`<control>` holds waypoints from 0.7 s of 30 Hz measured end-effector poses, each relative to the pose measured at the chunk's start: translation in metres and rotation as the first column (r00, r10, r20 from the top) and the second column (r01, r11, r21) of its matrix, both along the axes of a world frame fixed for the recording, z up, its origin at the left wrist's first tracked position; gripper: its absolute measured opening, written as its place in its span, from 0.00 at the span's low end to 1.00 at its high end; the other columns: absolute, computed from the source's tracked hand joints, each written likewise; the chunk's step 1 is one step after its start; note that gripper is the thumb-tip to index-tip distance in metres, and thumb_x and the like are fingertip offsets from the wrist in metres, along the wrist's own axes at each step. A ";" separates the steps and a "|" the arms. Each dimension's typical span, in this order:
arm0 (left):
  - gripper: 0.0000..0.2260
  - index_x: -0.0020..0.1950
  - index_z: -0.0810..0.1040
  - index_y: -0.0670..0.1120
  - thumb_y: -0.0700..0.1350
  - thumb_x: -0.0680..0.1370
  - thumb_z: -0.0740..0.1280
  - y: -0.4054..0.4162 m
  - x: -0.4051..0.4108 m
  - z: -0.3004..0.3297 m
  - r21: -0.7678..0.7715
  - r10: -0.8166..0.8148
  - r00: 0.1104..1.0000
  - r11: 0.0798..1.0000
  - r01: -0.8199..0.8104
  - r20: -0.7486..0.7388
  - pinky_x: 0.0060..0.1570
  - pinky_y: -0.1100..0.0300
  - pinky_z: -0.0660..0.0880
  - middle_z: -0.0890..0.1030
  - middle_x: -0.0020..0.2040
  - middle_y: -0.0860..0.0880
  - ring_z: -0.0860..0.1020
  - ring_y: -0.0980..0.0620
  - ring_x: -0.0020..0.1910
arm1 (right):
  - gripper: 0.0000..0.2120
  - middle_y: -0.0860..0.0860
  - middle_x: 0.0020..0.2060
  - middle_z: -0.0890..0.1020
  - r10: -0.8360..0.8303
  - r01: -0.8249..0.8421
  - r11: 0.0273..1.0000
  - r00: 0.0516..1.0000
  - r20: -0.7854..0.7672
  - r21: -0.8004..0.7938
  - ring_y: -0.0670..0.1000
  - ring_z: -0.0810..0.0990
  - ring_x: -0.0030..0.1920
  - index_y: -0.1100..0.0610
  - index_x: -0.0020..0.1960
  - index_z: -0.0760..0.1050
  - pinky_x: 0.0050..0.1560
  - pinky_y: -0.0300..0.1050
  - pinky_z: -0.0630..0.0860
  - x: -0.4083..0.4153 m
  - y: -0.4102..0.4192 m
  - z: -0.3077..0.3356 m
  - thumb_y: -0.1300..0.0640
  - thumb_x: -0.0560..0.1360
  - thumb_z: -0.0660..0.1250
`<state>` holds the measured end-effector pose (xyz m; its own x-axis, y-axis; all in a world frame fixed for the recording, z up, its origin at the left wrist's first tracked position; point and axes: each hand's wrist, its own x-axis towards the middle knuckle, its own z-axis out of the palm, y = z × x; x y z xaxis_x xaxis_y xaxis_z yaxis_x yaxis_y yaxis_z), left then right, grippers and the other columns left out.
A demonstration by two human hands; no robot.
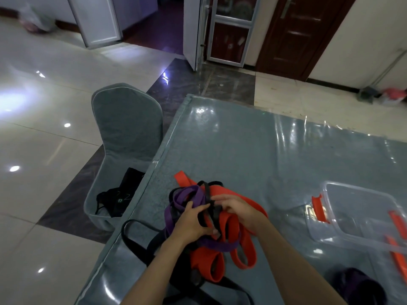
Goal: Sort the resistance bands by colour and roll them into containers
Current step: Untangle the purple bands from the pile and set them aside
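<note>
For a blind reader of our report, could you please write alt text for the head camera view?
A person's left hand and right hand work at a tangled pile of red, purple and black rubber resistance bands on a grey table under clear plastic sheeting. A clear plastic container with red clips stands empty to the right, and a grey covered chair is at the left.

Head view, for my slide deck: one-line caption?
Both hands untangle red, purple and black resistance bands on a grey table beside a clear plastic container.
</note>
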<state>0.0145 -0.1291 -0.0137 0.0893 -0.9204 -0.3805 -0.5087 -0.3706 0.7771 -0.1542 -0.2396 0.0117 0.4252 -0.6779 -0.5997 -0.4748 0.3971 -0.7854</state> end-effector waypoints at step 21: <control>0.07 0.46 0.85 0.59 0.46 0.76 0.76 0.014 0.020 0.013 -0.243 0.356 0.933 0.902 -0.357 -0.052 0.61 0.53 0.77 0.80 0.55 0.50 0.82 0.53 0.52 | 0.07 0.51 0.42 0.88 -0.243 0.235 0.969 0.965 0.104 0.080 0.46 0.85 0.42 0.62 0.55 0.85 0.41 0.32 0.77 0.020 0.005 0.011 0.63 0.78 0.70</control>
